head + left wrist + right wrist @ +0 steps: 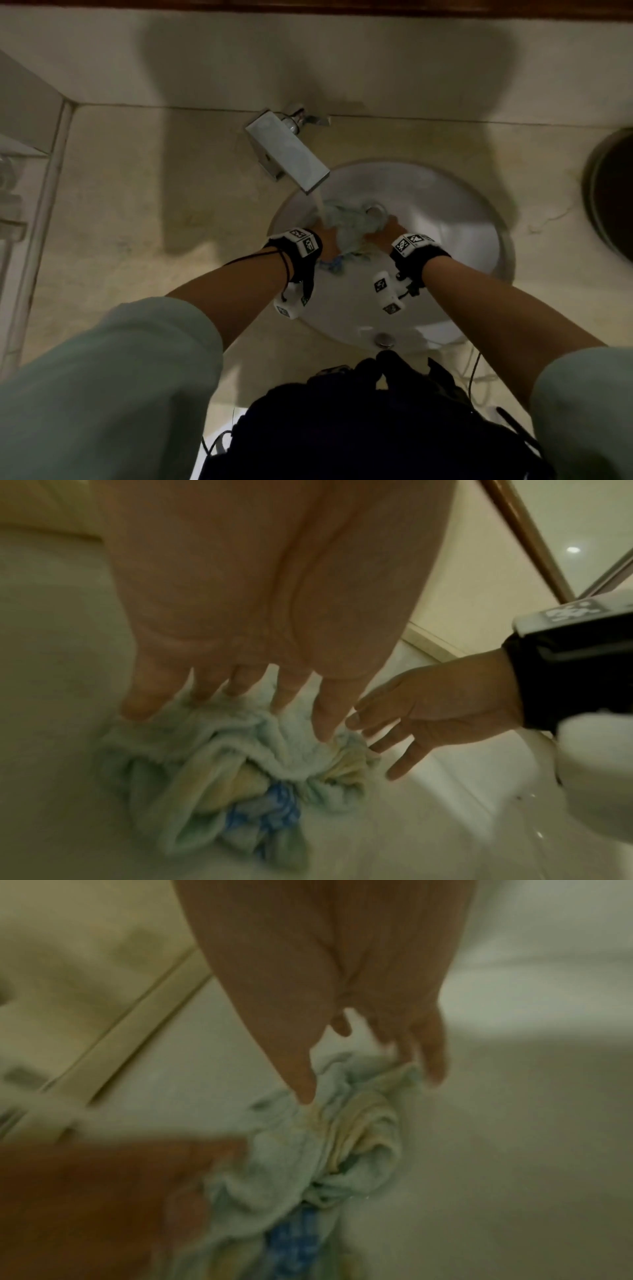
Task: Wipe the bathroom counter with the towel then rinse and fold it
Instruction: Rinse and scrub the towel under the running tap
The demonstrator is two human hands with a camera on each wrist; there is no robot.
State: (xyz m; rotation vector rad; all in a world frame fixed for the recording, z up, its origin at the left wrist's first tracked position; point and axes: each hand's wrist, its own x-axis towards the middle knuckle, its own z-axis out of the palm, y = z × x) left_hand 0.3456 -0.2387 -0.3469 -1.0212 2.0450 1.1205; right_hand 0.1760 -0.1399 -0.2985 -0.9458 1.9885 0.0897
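A wet, bunched pale-green towel (352, 224) with a blue patch lies in the sink (455, 219) under the running tap (287, 150). The left hand (325, 240) presses it with straight, spread fingers. The right hand (385, 233) touches its other side, fingers loosely extended.

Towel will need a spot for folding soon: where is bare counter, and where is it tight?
Bare counter lies left of the sink and faucet. A narrower strip lies between the sink and the dark round object. Crowded: the basin middle, with the towel and both hands under running water.
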